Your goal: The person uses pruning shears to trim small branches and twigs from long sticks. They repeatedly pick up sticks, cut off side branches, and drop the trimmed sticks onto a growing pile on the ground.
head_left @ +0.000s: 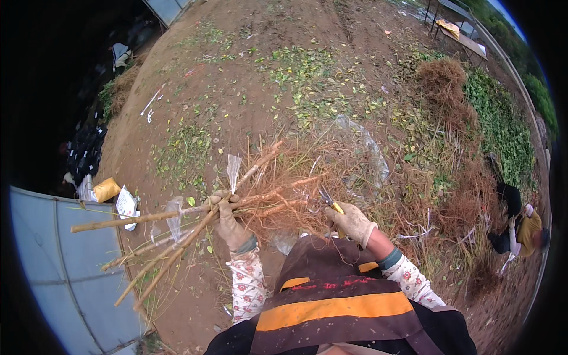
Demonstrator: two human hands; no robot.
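Note:
My left hand (231, 223), in a dirty pale glove, is closed around a bundle of several woody saplings (177, 256). Their bare stems fan out to the lower left, while reddish-brown roots (278, 192) spread to the right. A clear plastic strip (234, 168) stands up beside the hand, and another hangs along the stems. Gloved as well, my right hand (354, 222) grips pruning shears (337, 207) with a yellow handle. Their blades point up and left, close to the root ends. Whether the blades touch a root I cannot tell.
Beyond the saplings lies a heap of thin roots and stalks (296, 160) with a clear plastic sheet (378, 157). More root bundles (444, 80) and green leafy plants (497, 124) line the right side. A person (523, 234) crouches there. Blue panels (77, 266) and a yellow sack (106, 190) are on the left.

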